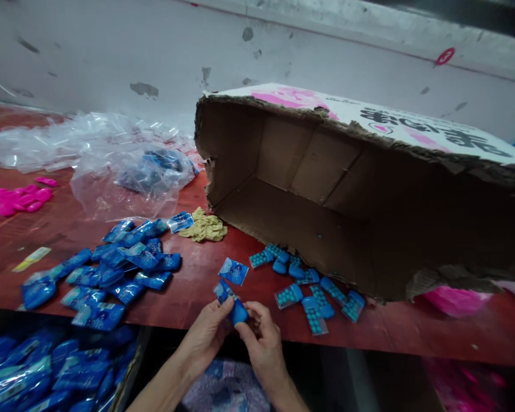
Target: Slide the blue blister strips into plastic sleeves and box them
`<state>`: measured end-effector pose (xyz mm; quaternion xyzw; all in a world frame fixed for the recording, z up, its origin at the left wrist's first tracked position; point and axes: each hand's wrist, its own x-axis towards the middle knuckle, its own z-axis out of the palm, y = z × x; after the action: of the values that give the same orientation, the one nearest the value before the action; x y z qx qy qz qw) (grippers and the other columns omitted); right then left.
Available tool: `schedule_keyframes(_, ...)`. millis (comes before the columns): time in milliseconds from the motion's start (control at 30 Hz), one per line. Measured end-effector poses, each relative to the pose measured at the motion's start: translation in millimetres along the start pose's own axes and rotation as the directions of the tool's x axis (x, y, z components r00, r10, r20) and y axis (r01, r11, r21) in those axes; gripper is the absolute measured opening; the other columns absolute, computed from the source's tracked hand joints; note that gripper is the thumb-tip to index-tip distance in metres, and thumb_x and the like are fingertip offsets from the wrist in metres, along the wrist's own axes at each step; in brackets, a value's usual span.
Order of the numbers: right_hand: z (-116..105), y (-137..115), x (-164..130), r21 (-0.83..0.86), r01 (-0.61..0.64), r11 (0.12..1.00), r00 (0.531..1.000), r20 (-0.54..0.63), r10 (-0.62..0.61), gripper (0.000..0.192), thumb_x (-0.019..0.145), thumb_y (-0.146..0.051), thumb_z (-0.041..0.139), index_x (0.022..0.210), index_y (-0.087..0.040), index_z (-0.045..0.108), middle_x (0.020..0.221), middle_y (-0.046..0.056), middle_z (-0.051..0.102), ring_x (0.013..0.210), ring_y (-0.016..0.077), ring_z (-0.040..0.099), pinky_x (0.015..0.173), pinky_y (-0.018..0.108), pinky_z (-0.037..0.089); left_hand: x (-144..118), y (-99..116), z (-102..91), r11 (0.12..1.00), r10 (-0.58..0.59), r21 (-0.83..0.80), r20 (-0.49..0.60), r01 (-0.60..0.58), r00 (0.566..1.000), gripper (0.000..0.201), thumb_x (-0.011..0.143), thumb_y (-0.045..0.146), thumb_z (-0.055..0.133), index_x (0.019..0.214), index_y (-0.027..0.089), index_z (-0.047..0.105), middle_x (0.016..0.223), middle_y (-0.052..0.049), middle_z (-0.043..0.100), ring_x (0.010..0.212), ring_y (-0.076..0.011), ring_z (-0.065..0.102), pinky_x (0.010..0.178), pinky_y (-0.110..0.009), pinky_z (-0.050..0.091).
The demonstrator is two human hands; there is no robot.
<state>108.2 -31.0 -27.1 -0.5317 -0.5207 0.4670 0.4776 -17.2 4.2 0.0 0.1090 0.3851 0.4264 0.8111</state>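
- Left hand (208,332) and right hand (261,337) pinch one blue packet (236,309) between closed fingers, at the table (412,332) edge.
- Loose blue packets (107,274) lie left; a tipped cardboard box (326,189) lies right.

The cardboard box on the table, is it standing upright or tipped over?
Tipped over. The cardboard box lies on its side on the red table, its open mouth facing the camera, with small blue packs at its lip.

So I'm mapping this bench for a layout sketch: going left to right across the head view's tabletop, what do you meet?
Pink pieces → pile of blue packets → crumpled tan glove → blue bead blister packs → tipped cardboard box.
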Motion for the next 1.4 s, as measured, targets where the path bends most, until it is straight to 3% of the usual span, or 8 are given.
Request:
schedule_keyframes(267, -21, -14, 16, -0.345, 0.253, 0.904, 0.967, 0.114, -0.227, 0.068, 0.066, -0.035, 0.073, 0.127, -0.03, 0.045, 0.101, 0.004, 0.059, 0.093, 0.0206, 0.057, 0.083, 0.032, 0.048, 4, 10, -15.0, 0.996, -0.09, 0.024, 0.209, 0.087, 0.974, 0.02, 0.075, 0.023, 0.061, 0.091, 0.012, 0.067, 0.081, -0.008, 0.069, 0.077, -0.0159, 0.063, 0.073, -0.025, 0.047)
schedule_keyframes(400, -24, -15, 18, -0.282, 0.2, 0.938, 0.97, 0.189, -0.15, 0.079, 0.061, -0.042, 0.074, 0.131, -0.029, 0.04, 0.124, 0.007, 0.05, 0.115, 0.0247, 0.047, 0.096, 0.037, 0.04, 3, 10, -16.5, 0.99, -0.134, -0.002, 0.301, 0.141, 0.944, 0.025, 0.073, 0.023, 0.064, 0.095, 0.013, 0.067, 0.084, -0.009, 0.07, 0.082, -0.0185, 0.064, 0.08, -0.029, 0.046)
schedule_keyframes(533, -21, -12, 18, -0.079, 0.152, 0.985, 0.947, 0.298, -0.122, 0.069, 0.068, -0.043, 0.069, 0.13, -0.03, 0.041, 0.123, 0.005, 0.054, 0.113, 0.0229, 0.05, 0.097, 0.036, 0.039, -1, 8, -11.6, 0.99, -0.133, 0.01, 0.323, 0.137, 0.937, 0.02, 0.073, 0.022, 0.064, 0.089, 0.012, 0.068, 0.081, -0.009, 0.07, 0.077, -0.0163, 0.064, 0.074, -0.024, 0.047)
schedule_keyframes(767, -14, -15, 18, -0.083, 0.143, 0.986, 0.961, 0.249, -0.118, 0.051, 0.073, -0.036, 0.066, 0.121, -0.026, 0.052, 0.113, 0.004, 0.061, 0.103, 0.0207, 0.057, 0.091, 0.032, 0.044, -9, -8, -3.8, 0.99, -0.1, -0.082, 0.161, 0.115, 0.982, 0.017, 0.07, 0.025, 0.067, 0.08, 0.012, 0.069, 0.072, -0.007, 0.069, 0.068, -0.0126, 0.063, 0.069, -0.02, 0.047)
schedule_keyframes(1033, 11, 0, 2, -0.18, 0.097, 0.979, 0.995, 0.034, -0.093, 0.044, 0.079, -0.041, 0.058, 0.117, -0.02, 0.056, 0.1, 0.007, 0.066, 0.088, 0.0189, 0.061, 0.082, 0.028, 0.047, -6, -24, 0.8, 0.992, -0.066, -0.113, -0.078, 0.057, 0.995, 0.027, 0.07, 0.037, 0.066, 0.065, 0.011, 0.063, 0.058, -0.006, 0.065, 0.053, -0.0117, 0.059, 0.055, -0.02, 0.047)
schedule_keyframes(1167, 4, 3, 13, -0.048, -0.076, 0.996, 0.992, 0.093, 0.08, 0.044, 0.076, -0.045, 0.059, 0.111, -0.02, 0.06, 0.076, 0.001, 0.065, 0.066, 0.0141, 0.058, 0.068, 0.024, 0.049, -8, -18, 4.4, 0.977, -0.098, -0.198, -0.071, 0.083, 0.993, 0.024, 0.081, 0.034, 0.053, 0.079, 0.012, 0.065, 0.068, -0.007, 0.068, 0.066, -0.0157, 0.064, 0.067, -0.027, 0.05)
schedule_keyframes(1300, -4, -1, 22, 0.129, -0.138, 0.982, 0.976, 0.189, 0.112, 0.051, 0.071, -0.052, 0.059, 0.111, -0.021, 0.059, 0.08, 0.0, 0.062, 0.069, 0.0134, 0.056, 0.061, 0.021, 0.048, -9, -12, 4.4, 0.971, -0.126, -0.206, 0.005, 0.124, 0.992, 0.026, 0.086, 0.029, 0.045, 0.088, 0.012, 0.064, 0.076, -0.009, 0.069, 0.08, -0.0201, 0.066, 0.077, -0.034, 0.049)
schedule_keyframes(1400, -1, -1, 21, 0.135, -0.155, 0.979, 0.977, 0.171, 0.131, 0.055, 0.069, -0.056, 0.059, 0.111, -0.019, 0.059, 0.07, -0.002, 0.058, 0.058, 0.0107, 0.051, 0.054, 0.019, 0.045, -10, -12, 1.3, 0.982, -0.102, -0.165, -0.029, 0.096, 0.994, 0.025, 0.086, 0.026, 0.044, 0.084, 0.011, 0.064, 0.075, -0.009, 0.07, 0.079, -0.0196, 0.066, 0.077, -0.032, 0.05)
